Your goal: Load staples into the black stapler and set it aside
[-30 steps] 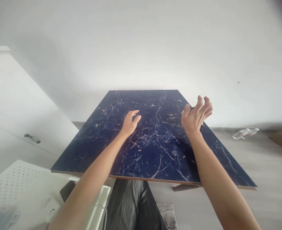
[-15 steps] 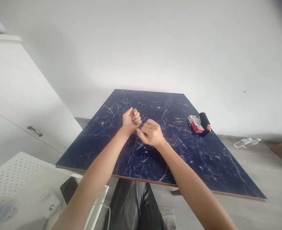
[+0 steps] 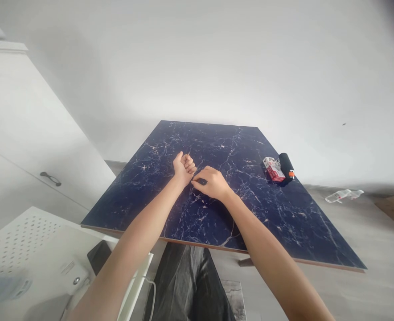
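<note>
Above the middle of the dark blue marbled table (image 3: 197, 223), my left hand (image 3: 184, 166) is turned palm side up with its fingers curled in, and no object shows in it. Just right of it, my right hand (image 3: 212, 182) is closed in a pinch, thumb and fingertips brought together close to the heel and wrist of my left hand. Whatever lies between those fingertips, if anything, is too small or hidden to make out. Whether the right fingertips touch the left wrist I cannot tell.
On the table's right side lie a red and white box (image 3: 273, 170) and a black cylinder (image 3: 286, 166) with an orange mark. A white perforated surface (image 3: 26, 236) and a dark phone-like object (image 3: 98, 256) are at lower left. A clear plastic bottle (image 3: 338, 195) lies on the floor.
My right hand has gone from a rounded fist to a flatter pinch beside the left wrist. The left hand stays curled, and the view has shifted slightly.
</note>
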`<move>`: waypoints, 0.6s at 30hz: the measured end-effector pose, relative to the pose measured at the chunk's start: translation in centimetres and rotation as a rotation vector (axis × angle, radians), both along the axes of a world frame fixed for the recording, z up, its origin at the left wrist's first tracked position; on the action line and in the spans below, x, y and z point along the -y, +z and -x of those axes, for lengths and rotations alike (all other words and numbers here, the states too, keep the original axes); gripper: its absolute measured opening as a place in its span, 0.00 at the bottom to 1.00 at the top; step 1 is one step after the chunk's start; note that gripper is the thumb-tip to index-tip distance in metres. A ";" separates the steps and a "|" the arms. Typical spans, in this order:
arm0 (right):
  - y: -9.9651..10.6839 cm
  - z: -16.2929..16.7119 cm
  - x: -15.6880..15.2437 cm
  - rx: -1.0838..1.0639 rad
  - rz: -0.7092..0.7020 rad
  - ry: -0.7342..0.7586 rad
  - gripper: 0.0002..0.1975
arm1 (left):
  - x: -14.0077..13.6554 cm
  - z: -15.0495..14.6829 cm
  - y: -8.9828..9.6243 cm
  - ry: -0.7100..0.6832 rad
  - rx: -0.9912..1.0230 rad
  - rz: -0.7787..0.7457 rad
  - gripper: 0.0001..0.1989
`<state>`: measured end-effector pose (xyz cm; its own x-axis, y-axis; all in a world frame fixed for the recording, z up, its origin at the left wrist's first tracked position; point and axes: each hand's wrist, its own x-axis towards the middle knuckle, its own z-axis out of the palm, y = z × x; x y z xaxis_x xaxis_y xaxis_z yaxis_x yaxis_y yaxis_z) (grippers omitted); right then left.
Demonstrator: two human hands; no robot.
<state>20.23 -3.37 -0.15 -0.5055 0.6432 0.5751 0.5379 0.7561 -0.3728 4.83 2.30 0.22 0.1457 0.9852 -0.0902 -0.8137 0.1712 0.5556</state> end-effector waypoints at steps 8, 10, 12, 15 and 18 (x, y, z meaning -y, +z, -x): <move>-0.7 1.2 0.1 0.055 0.097 -0.006 0.02 | -0.1 -0.2 -0.5 0.056 0.028 0.020 0.22; -0.8 1.1 0.0 0.053 0.123 0.002 0.01 | 0.0 -0.3 -0.5 0.056 0.032 0.020 0.22; -0.8 1.0 0.0 0.047 0.144 0.007 0.01 | 0.1 -0.4 -0.5 0.050 0.033 0.014 0.22; -0.9 1.1 0.1 0.033 0.158 0.012 0.03 | 0.2 -0.5 -0.4 0.019 0.020 0.002 0.23; -1.1 1.3 0.2 0.018 0.165 0.008 0.03 | 0.2 -0.5 -0.3 -0.045 -0.003 -0.012 0.23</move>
